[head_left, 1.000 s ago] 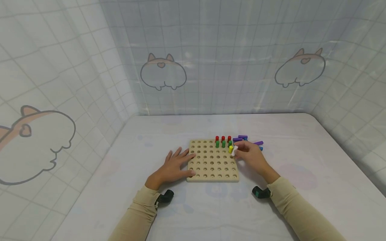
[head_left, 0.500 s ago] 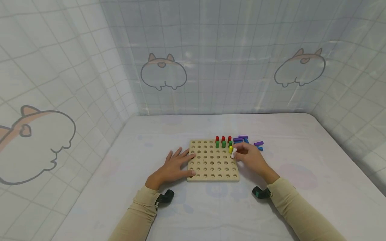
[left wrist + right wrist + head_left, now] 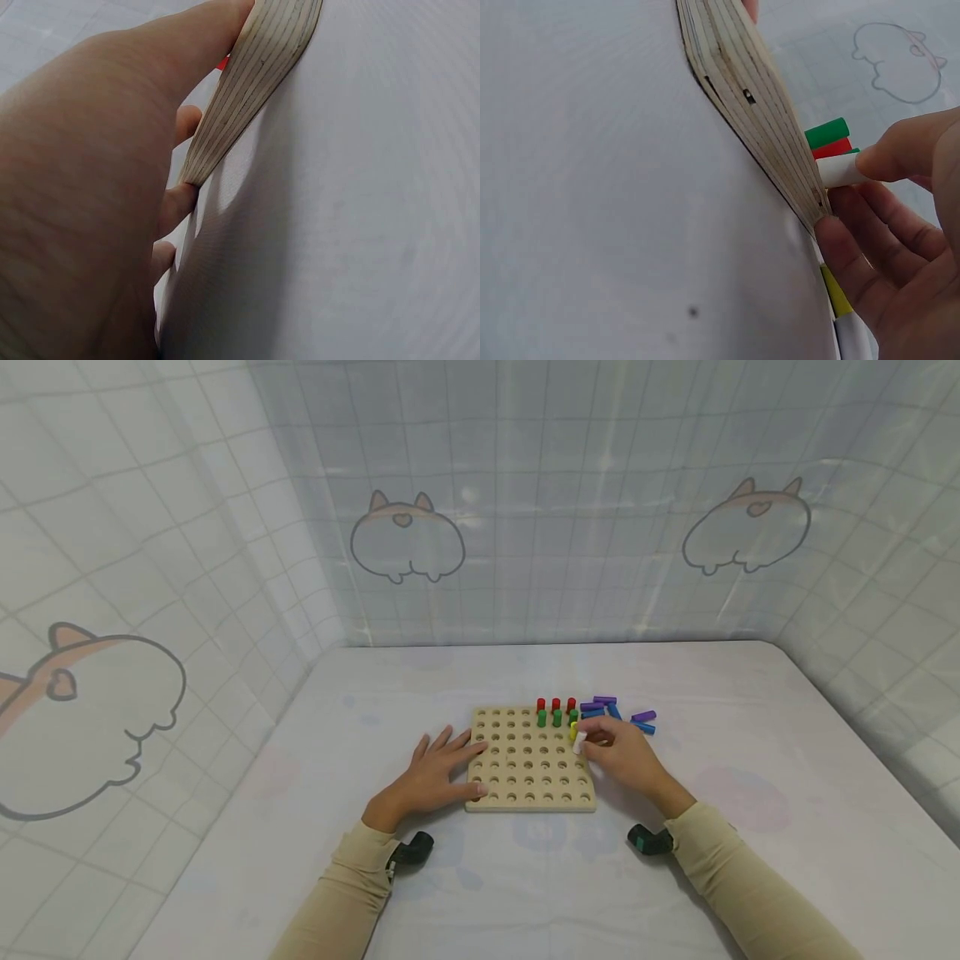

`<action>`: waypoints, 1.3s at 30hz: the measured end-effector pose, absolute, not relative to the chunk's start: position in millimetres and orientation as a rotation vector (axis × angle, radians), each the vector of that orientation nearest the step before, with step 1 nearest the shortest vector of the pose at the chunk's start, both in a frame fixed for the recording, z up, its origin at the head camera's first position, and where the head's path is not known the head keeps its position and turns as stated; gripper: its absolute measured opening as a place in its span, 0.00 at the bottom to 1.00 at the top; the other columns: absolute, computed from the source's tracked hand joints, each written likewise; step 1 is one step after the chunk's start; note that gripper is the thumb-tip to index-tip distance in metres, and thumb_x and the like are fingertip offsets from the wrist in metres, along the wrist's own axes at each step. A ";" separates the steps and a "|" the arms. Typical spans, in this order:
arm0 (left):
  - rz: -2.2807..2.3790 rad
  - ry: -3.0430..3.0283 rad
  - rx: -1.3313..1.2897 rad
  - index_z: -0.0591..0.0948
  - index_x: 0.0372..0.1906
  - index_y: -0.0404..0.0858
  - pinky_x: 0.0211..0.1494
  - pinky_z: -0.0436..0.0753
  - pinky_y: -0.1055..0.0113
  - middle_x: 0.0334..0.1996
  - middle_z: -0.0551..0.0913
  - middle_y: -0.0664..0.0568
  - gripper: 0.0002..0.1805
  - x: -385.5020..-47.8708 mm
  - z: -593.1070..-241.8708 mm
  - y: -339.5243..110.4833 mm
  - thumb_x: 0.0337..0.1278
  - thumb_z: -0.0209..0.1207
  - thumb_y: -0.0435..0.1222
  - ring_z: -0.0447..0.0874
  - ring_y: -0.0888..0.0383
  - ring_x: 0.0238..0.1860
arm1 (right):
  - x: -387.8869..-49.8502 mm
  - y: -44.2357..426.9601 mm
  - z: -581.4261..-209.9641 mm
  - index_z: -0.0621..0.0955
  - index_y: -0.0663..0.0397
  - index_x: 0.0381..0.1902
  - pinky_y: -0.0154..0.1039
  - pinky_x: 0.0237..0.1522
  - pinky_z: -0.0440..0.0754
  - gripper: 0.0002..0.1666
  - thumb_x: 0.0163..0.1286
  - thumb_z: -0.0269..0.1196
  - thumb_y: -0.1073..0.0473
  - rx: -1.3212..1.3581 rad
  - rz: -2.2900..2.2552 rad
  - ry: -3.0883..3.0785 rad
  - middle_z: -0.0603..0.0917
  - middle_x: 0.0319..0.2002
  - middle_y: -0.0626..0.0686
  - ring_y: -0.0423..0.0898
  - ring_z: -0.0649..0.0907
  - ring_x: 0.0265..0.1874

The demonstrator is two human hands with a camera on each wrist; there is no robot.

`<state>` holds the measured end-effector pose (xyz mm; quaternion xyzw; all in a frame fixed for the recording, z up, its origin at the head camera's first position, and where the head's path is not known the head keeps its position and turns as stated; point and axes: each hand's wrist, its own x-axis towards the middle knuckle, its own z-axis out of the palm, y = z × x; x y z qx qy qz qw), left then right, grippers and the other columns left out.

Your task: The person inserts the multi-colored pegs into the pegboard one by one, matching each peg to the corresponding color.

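A square wooden pegboard (image 3: 519,757) with rows of holes lies flat on the table. My left hand (image 3: 429,777) rests spread at its left edge, thumb and index finger over the board. At the right edge, my right hand (image 3: 628,758) pinches a white peg (image 3: 580,742) between thumb and fingers. The white peg (image 3: 838,171) stands at the board's surface in the right wrist view; whether its end is in a hole is hidden. Just behind it is a yellow peg (image 3: 573,727), partly covered. Farther back stand green pegs (image 3: 557,718) and red pegs (image 3: 556,704).
Loose purple pegs (image 3: 604,700) and blue pegs (image 3: 643,727) lie on the white cloth (image 3: 337,702) beyond the right hand. In the right wrist view a yellow peg (image 3: 835,290) and a white peg (image 3: 853,334) lie near the palm. Dark wrist cameras (image 3: 649,840) sit at both cuffs.
My right hand has brought the white peg slightly down and left to the board's right-hand column, in front of the yellow peg. My left hand has stayed in place.
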<state>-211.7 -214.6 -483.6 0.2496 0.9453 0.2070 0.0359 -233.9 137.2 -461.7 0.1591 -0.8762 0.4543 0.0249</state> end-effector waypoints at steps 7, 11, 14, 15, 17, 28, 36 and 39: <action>0.631 2.901 0.753 0.60 0.79 0.59 0.74 0.31 0.38 0.79 0.52 0.52 0.45 -212.4 -482.9 -215.1 0.59 0.52 0.71 0.35 0.45 0.80 | -236.7 138.4 -462.2 0.85 0.55 0.53 0.45 0.46 0.84 0.16 0.67 0.68 0.65 0.687 1.291 -2.628 0.85 0.46 0.49 0.45 0.85 0.43; 0.634 2.898 0.751 0.59 0.79 0.60 0.74 0.31 0.38 0.79 0.52 0.52 0.45 -212.8 -482.3 -215.3 0.59 0.51 0.72 0.35 0.45 0.80 | -237.1 138.7 -461.5 0.86 0.54 0.53 0.43 0.44 0.84 0.16 0.67 0.68 0.65 0.714 1.278 -2.621 0.84 0.46 0.48 0.43 0.84 0.43; 0.641 2.895 0.758 0.59 0.79 0.59 0.74 0.31 0.38 0.79 0.52 0.52 0.45 -213.3 -481.6 -215.3 0.59 0.51 0.71 0.35 0.45 0.80 | -237.5 139.3 -460.3 0.86 0.54 0.53 0.44 0.45 0.84 0.16 0.67 0.68 0.65 0.714 1.279 -2.633 0.84 0.46 0.48 0.44 0.84 0.43; 0.642 2.894 0.759 0.59 0.79 0.60 0.74 0.31 0.38 0.79 0.52 0.53 0.45 -213.5 -481.4 -215.3 0.59 0.51 0.71 0.35 0.45 0.80 | -237.7 139.8 -459.9 0.86 0.54 0.53 0.44 0.45 0.84 0.16 0.67 0.68 0.64 0.707 1.275 -2.644 0.84 0.46 0.48 0.44 0.84 0.43; 0.637 2.895 0.758 0.59 0.79 0.60 0.74 0.32 0.38 0.79 0.52 0.52 0.45 -213.7 -480.7 -215.1 0.59 0.51 0.71 0.35 0.45 0.80 | -238.2 141.3 -458.5 0.85 0.53 0.53 0.45 0.46 0.84 0.16 0.68 0.68 0.63 0.692 1.277 -2.665 0.85 0.47 0.47 0.45 0.84 0.44; 0.635 2.890 0.745 0.60 0.79 0.59 0.75 0.32 0.38 0.79 0.52 0.53 0.45 -214.6 -477.8 -213.5 0.59 0.51 0.72 0.35 0.45 0.80 | -242.1 170.7 -445.2 0.85 0.55 0.51 0.50 0.51 0.81 0.11 0.72 0.63 0.63 0.526 1.265 -2.718 0.86 0.50 0.51 0.48 0.83 0.47; 0.633 2.892 0.740 0.60 0.79 0.60 0.75 0.32 0.39 0.79 0.52 0.53 0.45 -216.3 -476.1 -211.5 0.59 0.51 0.72 0.35 0.45 0.80 | -246.5 192.0 -442.1 0.83 0.59 0.53 0.54 0.52 0.82 0.14 0.72 0.64 0.60 0.382 1.227 -2.741 0.85 0.48 0.56 0.54 0.84 0.48; 0.630 2.895 0.735 0.60 0.79 0.59 0.74 0.32 0.38 0.79 0.53 0.53 0.45 -216.0 -474.0 -210.4 0.59 0.52 0.71 0.36 0.45 0.80 | -246.1 196.8 -441.3 0.83 0.59 0.54 0.55 0.53 0.81 0.16 0.73 0.64 0.58 0.337 1.194 -2.778 0.85 0.49 0.57 0.55 0.83 0.49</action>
